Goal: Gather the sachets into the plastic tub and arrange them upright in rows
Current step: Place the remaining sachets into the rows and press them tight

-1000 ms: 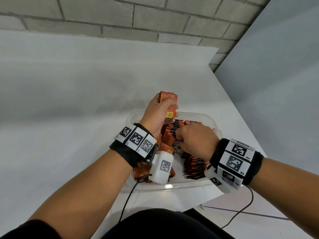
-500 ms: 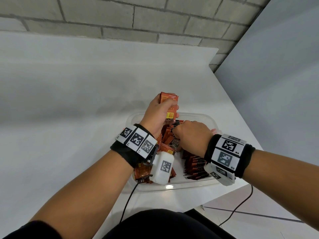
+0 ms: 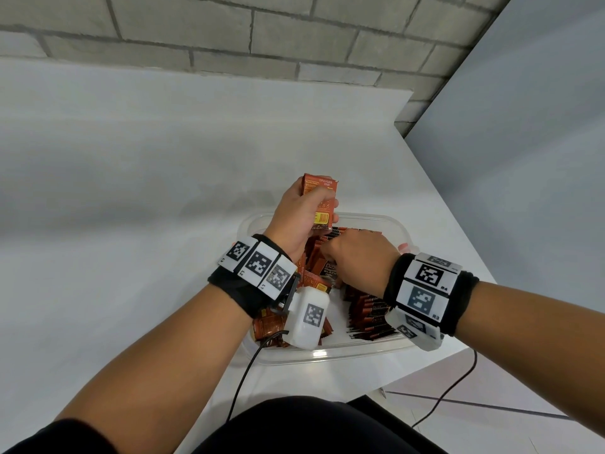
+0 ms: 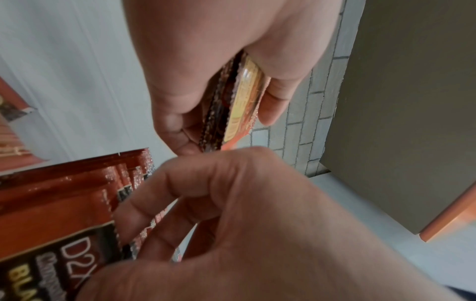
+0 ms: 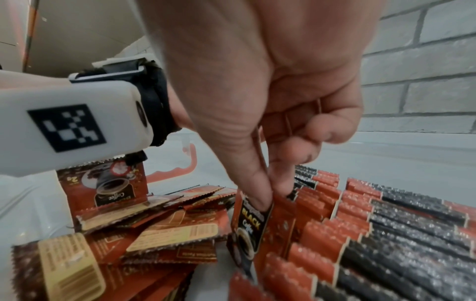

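A clear plastic tub sits at the table's near right corner. Orange-and-black coffee sachets stand upright in rows along its right side, and loose sachets lie piled at its left. My left hand grips a small stack of sachets above the tub's far rim; the stack shows edge-on in the left wrist view. My right hand reaches down into the tub and pinches the top of one black-labelled sachet between thumb and forefinger, at the left end of the upright rows.
The white table spreads to the left and behind the tub; its right edge runs close to the tub. A grey brick wall stands behind. Cables hang from both wrist units toward the floor at lower right.
My right hand has shifted a little forward and left inside the tub, down onto the sachet rows. The left hand has kept its stack almost still.
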A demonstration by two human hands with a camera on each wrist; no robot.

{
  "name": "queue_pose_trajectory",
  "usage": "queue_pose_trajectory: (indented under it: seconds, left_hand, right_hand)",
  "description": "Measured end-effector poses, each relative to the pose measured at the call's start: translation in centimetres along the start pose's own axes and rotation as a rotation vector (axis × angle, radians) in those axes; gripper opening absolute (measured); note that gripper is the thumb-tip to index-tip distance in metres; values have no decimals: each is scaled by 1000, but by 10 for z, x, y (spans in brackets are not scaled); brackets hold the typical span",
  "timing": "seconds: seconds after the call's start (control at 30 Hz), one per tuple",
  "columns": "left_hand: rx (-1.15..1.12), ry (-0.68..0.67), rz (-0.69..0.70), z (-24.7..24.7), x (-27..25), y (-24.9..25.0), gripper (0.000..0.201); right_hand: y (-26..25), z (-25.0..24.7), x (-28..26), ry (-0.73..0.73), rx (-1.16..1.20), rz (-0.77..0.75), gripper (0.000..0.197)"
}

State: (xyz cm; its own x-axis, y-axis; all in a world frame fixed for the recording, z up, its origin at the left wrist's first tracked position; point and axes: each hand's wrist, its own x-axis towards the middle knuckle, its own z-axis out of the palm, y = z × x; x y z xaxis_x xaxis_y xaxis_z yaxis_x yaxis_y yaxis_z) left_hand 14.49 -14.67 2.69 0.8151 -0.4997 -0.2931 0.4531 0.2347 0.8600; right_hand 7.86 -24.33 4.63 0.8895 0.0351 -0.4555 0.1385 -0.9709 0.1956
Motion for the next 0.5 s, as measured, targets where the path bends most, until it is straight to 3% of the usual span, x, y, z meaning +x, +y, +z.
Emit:
queue_pose_trajectory:
  seconds: [0.33,0.43,0.5]
  left_hand:
    - [-12,-2,1,-1,-1,0,10]
    - [-10,-5,4,-1,0,1,9]
    - [5,-9,3,-1,0,0,9]
  right_hand:
    - [3,0,-10,56,124,57,7]
    - [5,0,-24,169,299,80,13]
    - [4,4,-32,164,485,92,14]
